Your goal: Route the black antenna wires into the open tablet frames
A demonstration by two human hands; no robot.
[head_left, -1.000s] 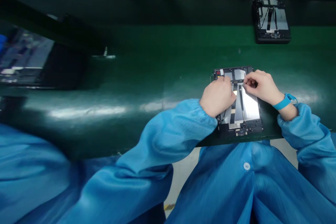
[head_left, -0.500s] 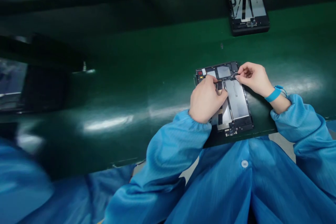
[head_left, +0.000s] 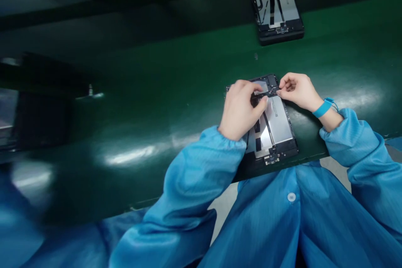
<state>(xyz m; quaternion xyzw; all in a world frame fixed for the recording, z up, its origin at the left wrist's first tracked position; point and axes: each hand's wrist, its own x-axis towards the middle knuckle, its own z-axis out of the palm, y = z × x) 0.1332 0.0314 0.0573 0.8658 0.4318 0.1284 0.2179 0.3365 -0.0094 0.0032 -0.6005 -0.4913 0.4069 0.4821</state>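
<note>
An opened tablet (head_left: pixel 280 117) lies on the green bench, its silvery battery plates, dark ribbon cables and a small circuit board exposed. My left hand (head_left: pixel 240 109) arches over its upper left part, thumb and fingers apart around a gap, hiding that corner. At the tablet's upper right edge, my right hand (head_left: pixel 295 90) pinches with thumb and forefinger. A thin light strand (head_left: pixel 273 91) shows beside those fingertips; whether they grip it is too small to tell. A blue band (head_left: pixel 324 108) circles my right wrist.
A dark stack with another opened tablet (head_left: pixel 278 8) on top stands at the back right of the green bench (head_left: pixel 150 104). A small upright object (head_left: pixel 91 91) and dark blurred equipment (head_left: pixel 40 113) are at the left. A blurred blue sleeve (head_left: pixel 19 217) shows at lower left.
My left hand has lifted slightly and its thumb and fingers have opened wider near the tablet's top. My right hand keeps its pinch at the right edge. The whole view has shifted a little.
</note>
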